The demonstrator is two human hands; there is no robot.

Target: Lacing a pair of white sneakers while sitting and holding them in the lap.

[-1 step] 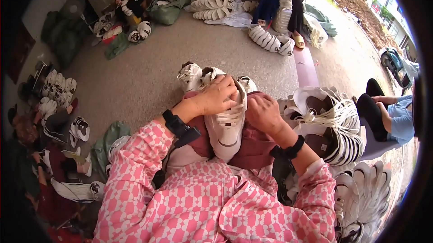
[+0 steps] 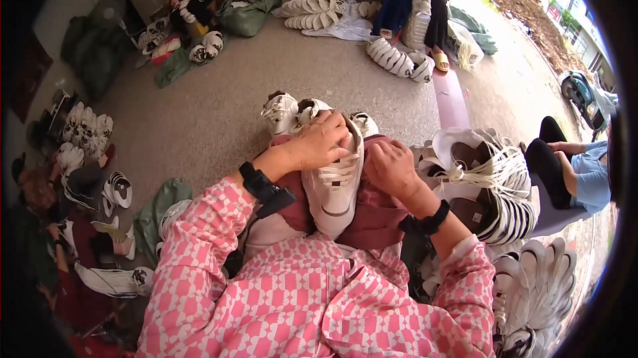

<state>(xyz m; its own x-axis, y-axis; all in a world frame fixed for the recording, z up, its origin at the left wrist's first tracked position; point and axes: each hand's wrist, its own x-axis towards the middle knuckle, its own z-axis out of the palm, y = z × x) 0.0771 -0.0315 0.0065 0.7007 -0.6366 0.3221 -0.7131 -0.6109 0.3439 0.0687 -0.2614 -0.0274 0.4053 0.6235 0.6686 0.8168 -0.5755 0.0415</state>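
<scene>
A white lace-up sneaker (image 2: 330, 206) rests in my lap between my thighs, toe toward me. My left hand (image 2: 321, 140) bends over its opening, fingers closed at the top of the white shoelace (image 2: 337, 170). To the right of the sneaker, my right hand (image 2: 391, 166) is closed in a pinch above my thigh; what its fingertips hold, if anything, is hidden. Just beyond my hands stand more white sneakers (image 2: 280, 112), some partly covered by my left hand.
Stacked white shoe uppers with loose laces (image 2: 492, 182) stand close on my right, and more uppers (image 2: 535, 285) lie nearer me. A green sack (image 2: 163, 208) lies to the left. Other people sit around with shoe piles; a scooter (image 2: 585, 102) stands far right.
</scene>
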